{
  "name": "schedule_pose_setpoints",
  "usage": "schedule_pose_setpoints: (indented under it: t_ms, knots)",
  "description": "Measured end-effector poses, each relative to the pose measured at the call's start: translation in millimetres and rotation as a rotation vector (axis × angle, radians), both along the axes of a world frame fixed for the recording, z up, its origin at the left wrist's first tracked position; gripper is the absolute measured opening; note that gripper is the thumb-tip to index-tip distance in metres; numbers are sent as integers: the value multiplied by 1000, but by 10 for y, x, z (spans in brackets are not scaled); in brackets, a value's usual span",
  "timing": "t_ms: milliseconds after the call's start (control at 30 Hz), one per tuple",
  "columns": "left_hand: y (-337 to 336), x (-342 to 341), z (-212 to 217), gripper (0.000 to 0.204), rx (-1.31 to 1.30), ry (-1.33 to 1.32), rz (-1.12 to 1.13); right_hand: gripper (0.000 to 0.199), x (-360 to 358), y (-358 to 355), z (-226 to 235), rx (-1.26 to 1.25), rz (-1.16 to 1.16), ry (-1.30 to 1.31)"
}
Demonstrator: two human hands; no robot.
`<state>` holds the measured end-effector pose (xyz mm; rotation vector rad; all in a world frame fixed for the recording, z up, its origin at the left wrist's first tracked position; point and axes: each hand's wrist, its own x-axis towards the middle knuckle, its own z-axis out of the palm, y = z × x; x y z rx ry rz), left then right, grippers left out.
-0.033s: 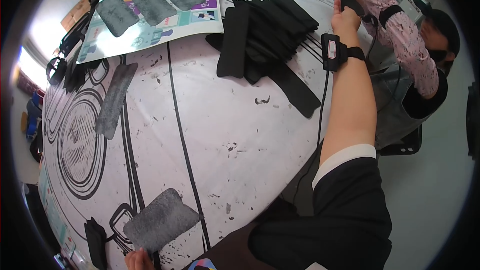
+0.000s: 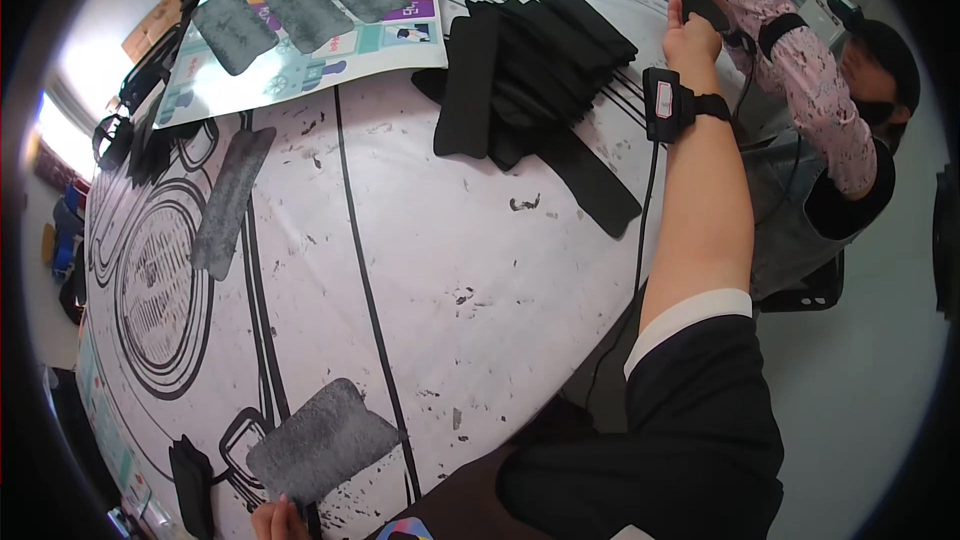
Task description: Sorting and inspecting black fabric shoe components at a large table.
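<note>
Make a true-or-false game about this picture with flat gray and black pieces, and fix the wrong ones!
The left grip touches a flat, mottled gray, roughly rectangular piece. True.
Five gray pieces lie on the glossy, colourful sheet. False: three gray pieces do.
Long, flat black strips lie in an overlapping pile. True.
The pale, black-patterned table cover is spotless. False: dark smudges mark it.
A boxy black device is strapped to the right wrist. True.

On table (image 2: 520, 290): sheet (image 2: 230, 90) at eleven o'clock, three pads (image 2: 306, 10) on it, pile (image 2: 540, 70) at twelve, lone strip (image 2: 235, 202) at nine, fourth pad (image 2: 325, 440) at seven, left hand (image 2: 279, 520) at its seven-o'clock edge, right hand (image 2: 692, 40) at pile's three
</note>
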<state>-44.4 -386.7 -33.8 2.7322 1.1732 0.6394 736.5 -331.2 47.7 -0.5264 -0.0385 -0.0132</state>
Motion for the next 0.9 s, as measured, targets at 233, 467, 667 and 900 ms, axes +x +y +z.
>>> schedule_pose_setpoints:
  t_ms: [233, 467, 667, 900]
  knots:
    - [-46, 120, 2, 12, 119, 75, 106, 39, -96, 57, -152, -179, -2, 30]
    - [-12, -1, -29, 19, 24, 93, 49, 41, -130, 119, -263, -241, -11, 183]
    - [-161, -60, -201, 21, -52, -29, 121, 44, -363, 323, -147, -310, 128, -236]
    - [-199, 18, -170, 29, -16, -31, 119, 42, -672, 722, 390, -128, -97, -340]
